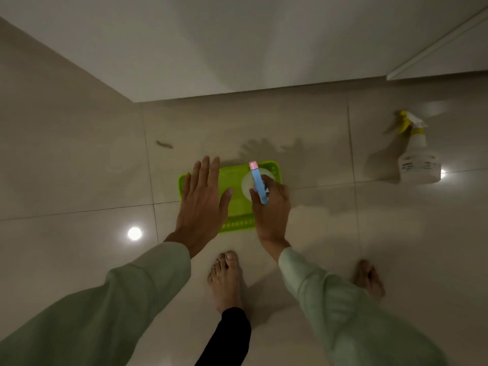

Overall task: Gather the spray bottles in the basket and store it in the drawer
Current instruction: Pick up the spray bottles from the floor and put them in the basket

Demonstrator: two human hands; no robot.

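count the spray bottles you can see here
2: a blue bottle with a pink cap in the right hand over the green basket, and a white one standing on the floor, right. Hands may hide others.

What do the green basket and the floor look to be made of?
The green basket looks like moulded plastic: bright uniform colour, slotted walls. The floor looks like glossy glazed tile, probably ceramic or stone: thin grout lines and a sharp lamp reflection.

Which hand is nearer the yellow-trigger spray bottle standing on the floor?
The right hand, gripping a blue bottle over the green basket, is nearer the yellow-trigger spray bottle. The left hand, open, hovers farther away.
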